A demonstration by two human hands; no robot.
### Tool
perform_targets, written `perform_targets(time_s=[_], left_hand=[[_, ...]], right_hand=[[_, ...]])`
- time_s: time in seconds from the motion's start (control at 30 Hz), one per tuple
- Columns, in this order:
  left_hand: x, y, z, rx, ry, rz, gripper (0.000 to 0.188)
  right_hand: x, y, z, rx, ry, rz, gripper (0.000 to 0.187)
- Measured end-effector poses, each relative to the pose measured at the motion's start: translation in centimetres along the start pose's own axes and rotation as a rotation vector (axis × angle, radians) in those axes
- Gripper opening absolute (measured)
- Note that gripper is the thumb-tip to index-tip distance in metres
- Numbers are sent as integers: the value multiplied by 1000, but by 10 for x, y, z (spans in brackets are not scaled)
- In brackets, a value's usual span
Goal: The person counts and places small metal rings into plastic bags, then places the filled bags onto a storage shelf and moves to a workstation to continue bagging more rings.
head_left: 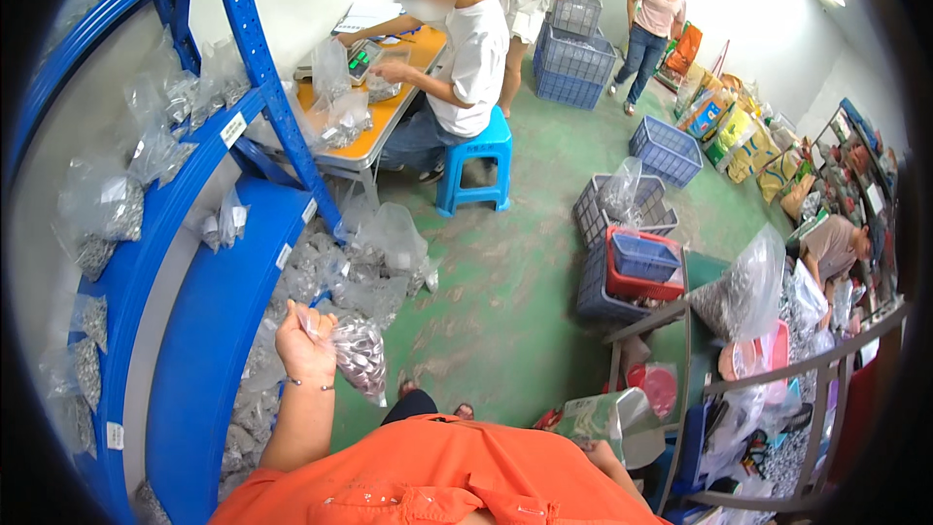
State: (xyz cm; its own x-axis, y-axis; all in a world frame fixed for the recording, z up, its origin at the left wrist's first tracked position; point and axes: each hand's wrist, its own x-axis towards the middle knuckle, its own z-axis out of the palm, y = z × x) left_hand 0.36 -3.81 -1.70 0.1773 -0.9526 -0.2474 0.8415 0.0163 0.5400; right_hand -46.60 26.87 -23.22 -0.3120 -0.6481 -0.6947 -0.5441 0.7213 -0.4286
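Note:
My left hand [306, 340] is closed round the gathered neck of a clear plastic bag [360, 360]. Shiny small metal parts fill the bag, which hangs beside the blue shelf, above other bags on the floor. Low on the right, my right hand [601, 454] is at the near edge of a box-shaped, shiny metal container [607, 418] and appears to grip it. That container is tilted, with its wide opening facing right. Most of the right hand's fingers are hidden.
A blue metal shelf [209, 272] with bagged parts stands at left; bags [379, 243] pile beside it. Ahead, a person sits on a blue stool [476, 165] at an orange table [389, 126]. Blue crates [666, 151] stand along the green floor. A metal-framed bench [671, 311] is close on my right.

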Motion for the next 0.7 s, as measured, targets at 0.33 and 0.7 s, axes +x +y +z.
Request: perform_targets(time_s=[0.33,0.7], left_hand=[[185,-80,71,64,-57,-177,39],[306,-193,185,224,-196,-428,33]], right_hand=[[82,-209,-112,745,528,-77,8],[170,-250,-202,1882,798,-115,14]])
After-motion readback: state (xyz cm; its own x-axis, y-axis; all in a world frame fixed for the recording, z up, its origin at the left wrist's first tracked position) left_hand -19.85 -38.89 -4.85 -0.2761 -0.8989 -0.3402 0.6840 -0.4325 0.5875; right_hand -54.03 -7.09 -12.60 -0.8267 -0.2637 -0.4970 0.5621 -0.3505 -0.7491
